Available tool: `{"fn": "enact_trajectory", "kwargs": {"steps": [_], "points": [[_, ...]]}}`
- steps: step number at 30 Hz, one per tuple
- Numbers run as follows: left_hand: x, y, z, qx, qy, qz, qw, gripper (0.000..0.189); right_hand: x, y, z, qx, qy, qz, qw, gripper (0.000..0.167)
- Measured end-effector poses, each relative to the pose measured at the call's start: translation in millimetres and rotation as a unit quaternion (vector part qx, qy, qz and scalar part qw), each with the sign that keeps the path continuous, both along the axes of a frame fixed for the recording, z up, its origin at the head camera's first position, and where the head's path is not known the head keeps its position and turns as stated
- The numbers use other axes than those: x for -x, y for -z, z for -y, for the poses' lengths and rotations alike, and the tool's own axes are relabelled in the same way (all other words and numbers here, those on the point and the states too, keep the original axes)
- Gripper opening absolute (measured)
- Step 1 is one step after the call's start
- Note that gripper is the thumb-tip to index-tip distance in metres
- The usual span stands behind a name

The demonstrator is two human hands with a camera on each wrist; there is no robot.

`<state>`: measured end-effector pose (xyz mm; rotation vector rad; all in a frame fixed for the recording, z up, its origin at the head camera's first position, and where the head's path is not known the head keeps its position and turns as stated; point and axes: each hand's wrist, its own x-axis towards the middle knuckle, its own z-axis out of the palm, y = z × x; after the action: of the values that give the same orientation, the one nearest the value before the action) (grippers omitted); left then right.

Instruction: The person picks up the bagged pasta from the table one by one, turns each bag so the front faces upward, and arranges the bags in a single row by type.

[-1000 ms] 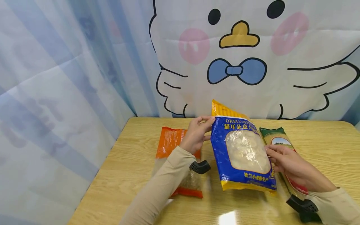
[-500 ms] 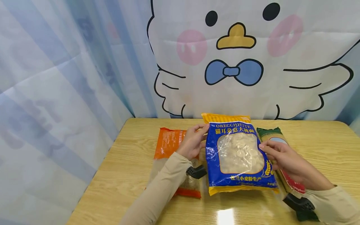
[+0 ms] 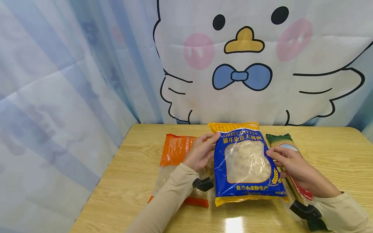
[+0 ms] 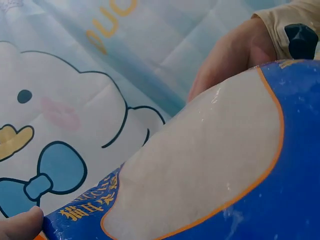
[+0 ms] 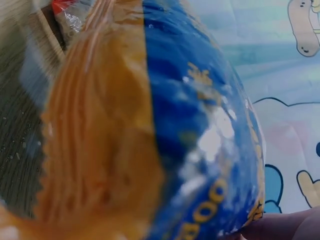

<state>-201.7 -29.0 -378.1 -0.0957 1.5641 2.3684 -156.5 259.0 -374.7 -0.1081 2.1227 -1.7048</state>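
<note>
A blue and yellow bag of orecchiette pasta (image 3: 247, 161), with a clear window in its front, is tilted toward me over the middle of the table. My left hand (image 3: 201, 152) holds its upper left edge, thumb on the front. At the right edge, my right hand (image 3: 294, 168) grips it between thumb and fingers; those fingers are partly hidden behind the bag. The left wrist view shows the bag's window (image 4: 200, 150) close up and my left thumb (image 4: 22, 225) at its corner. The yellow crimped end (image 5: 90, 125) fills much of the right wrist view.
An orange-topped clear bag (image 3: 175, 150) lies to the left, partly under my left forearm. A spaghetti packet (image 3: 281, 139) with green ends lies to the right, partly behind my right hand. A patterned curtain (image 3: 239, 106) hangs behind the wooden table (image 3: 131, 161).
The orecchiette bag has turned from a slant to nearly straight, and its top has come down and left. Both hands stay on its edges; the other packets lie where they were.
</note>
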Motion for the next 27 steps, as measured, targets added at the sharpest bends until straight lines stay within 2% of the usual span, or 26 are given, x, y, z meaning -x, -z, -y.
{"fn": "enact_trajectory", "kwargs": {"steps": [5,14,22,27], "points": [[-3.0,2.4,-1.0,0.012,-0.005,0.006,0.9999,0.038,-1.4,-2.1,-1.1,0.004,-0.007,-0.009,0.9999,0.031],[-4.5,9.4,1.1,0.077,0.017,0.003,0.9969,0.043,-4.8,-16.9,-3.7,0.003,-0.02,-0.04,0.999,0.025],[-2.5,22.1,3.0,0.088,0.028,0.023,0.9954,0.051,-6.7,-27.5,-1.4,-0.005,-0.029,-0.042,0.9987,0.026],[-1.8,26.2,3.8,0.085,0.027,0.029,0.9956,0.048,-7.4,-30.1,-3.1,0.001,-0.039,-0.043,0.9983,0.027]]}}
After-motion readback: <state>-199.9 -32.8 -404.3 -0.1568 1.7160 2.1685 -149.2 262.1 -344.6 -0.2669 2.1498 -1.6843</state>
